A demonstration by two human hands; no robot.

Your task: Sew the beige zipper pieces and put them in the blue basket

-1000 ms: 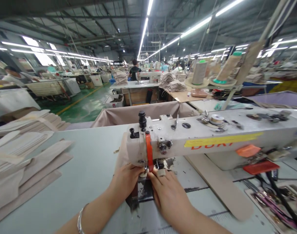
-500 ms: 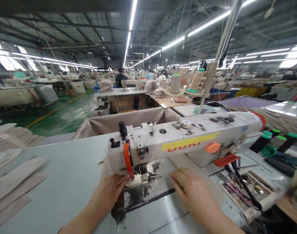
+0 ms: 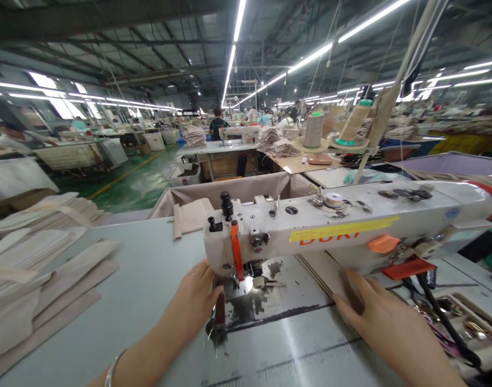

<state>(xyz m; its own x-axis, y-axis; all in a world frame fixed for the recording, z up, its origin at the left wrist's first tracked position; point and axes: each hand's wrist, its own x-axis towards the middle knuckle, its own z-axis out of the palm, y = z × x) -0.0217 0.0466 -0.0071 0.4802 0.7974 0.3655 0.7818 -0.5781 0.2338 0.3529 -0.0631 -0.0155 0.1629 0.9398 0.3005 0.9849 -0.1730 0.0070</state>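
Observation:
My left hand (image 3: 195, 293) is beside the needle end of a white sewing machine (image 3: 330, 231), thumb apart from the fingers. Its fingertips are partly hidden by the machine head, and I see no cloth in it. Under the machine arm lies a small stack of beige fabric pieces (image 3: 320, 271). My right hand (image 3: 370, 309) grips the near end of this stack, thumb at the edge and fingers over the top. Behind the machine head, a beige fabric piece (image 3: 193, 215) lies at the table's far edge. The presser foot (image 3: 241, 287) area has no cloth under it.
Layered fabric pieces (image 3: 68, 290) cover the table's left side. On the right stands a tray (image 3: 459, 322) with metal parts and scissors. Thread cones (image 3: 313, 129) stand behind the machine. A cloth-lined bin (image 3: 229, 191) adjoins the far edge. Other people work farther off.
My right hand has moved right onto the stacked fabric pieces. The fabric beside my left hand now lies behind the machine head. The view has turned left.

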